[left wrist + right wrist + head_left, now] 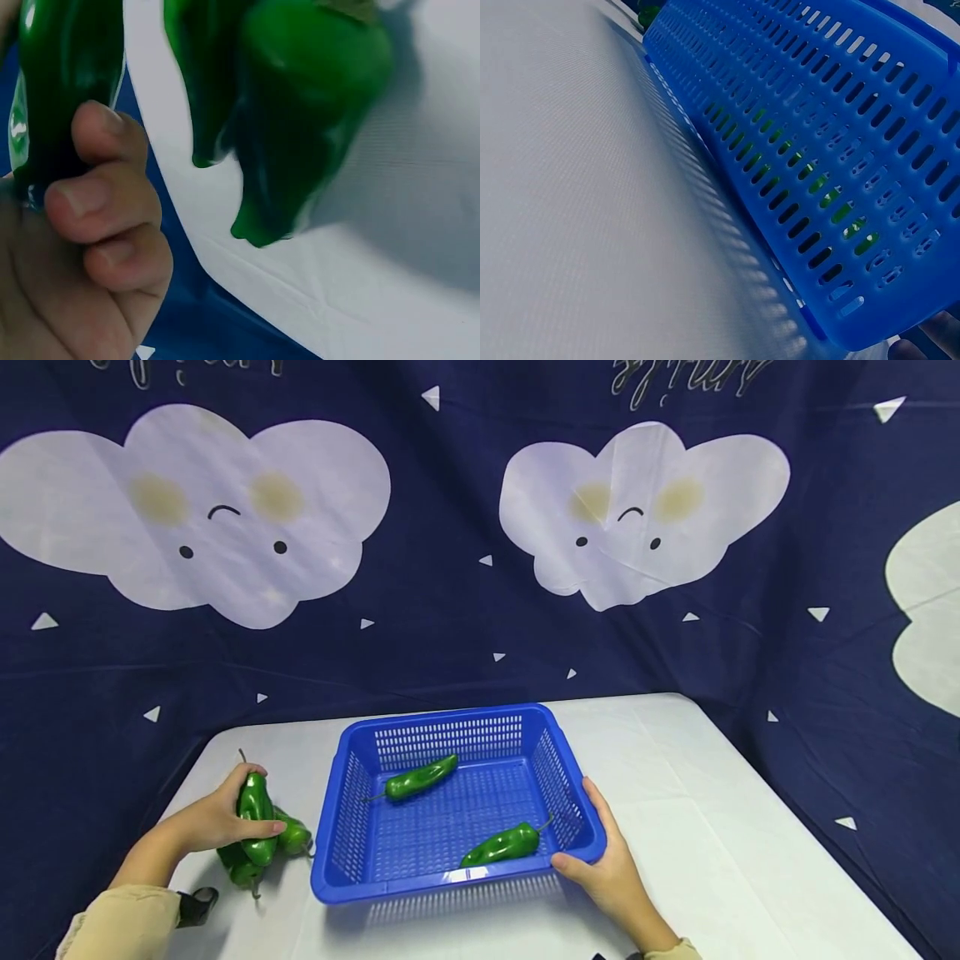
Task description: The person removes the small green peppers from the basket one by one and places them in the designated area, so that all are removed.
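Note:
At the table's left side my left hand (213, 817) grips a glossy green pepper (257, 797), its stem pointing away from me. In the left wrist view the curled fingers (105, 199) wrap that pepper (67, 67). Two more green peppers lie beneath and beside it, one to the right (294, 837) and one nearer me (243, 870). My right hand (611, 872) holds the near right corner of a blue plastic basket (420, 888), thumb over the front rim. Inside the basket, one green pepper (422, 778) lies toward the back left and another (504, 843) at the front right.
A white cloth covers the table (675, 793), with rounded far corners. Behind it hangs a dark blue curtain (442, 643) printed with clouds and small triangles. The basket's slotted wall (840, 112) fills much of the right wrist view.

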The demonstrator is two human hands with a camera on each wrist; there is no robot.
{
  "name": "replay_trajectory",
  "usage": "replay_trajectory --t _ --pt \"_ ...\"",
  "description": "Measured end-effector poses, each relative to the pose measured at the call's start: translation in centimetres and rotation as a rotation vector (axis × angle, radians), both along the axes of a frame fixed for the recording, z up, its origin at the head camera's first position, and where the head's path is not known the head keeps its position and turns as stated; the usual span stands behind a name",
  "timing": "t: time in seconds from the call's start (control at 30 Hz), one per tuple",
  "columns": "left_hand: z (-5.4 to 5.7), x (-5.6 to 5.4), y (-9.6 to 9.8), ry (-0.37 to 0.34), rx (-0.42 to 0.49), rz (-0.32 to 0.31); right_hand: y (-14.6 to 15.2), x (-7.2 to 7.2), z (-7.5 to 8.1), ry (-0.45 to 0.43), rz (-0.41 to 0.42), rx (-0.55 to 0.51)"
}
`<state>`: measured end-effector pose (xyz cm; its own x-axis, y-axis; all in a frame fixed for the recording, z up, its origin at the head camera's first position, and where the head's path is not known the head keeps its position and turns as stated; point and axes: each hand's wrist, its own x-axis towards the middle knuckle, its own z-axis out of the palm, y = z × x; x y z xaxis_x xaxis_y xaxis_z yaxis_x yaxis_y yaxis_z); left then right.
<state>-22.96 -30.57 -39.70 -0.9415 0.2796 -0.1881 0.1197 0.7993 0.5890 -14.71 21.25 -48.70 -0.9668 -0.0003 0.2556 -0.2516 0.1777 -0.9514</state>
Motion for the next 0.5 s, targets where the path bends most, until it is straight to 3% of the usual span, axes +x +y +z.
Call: replay_trajectory --t 0.5 --pt "-1.9 1.0 2.2 -0.044 -0.279 0.046 0.0 0.0 0.0 0.007 0.01 -0.007"
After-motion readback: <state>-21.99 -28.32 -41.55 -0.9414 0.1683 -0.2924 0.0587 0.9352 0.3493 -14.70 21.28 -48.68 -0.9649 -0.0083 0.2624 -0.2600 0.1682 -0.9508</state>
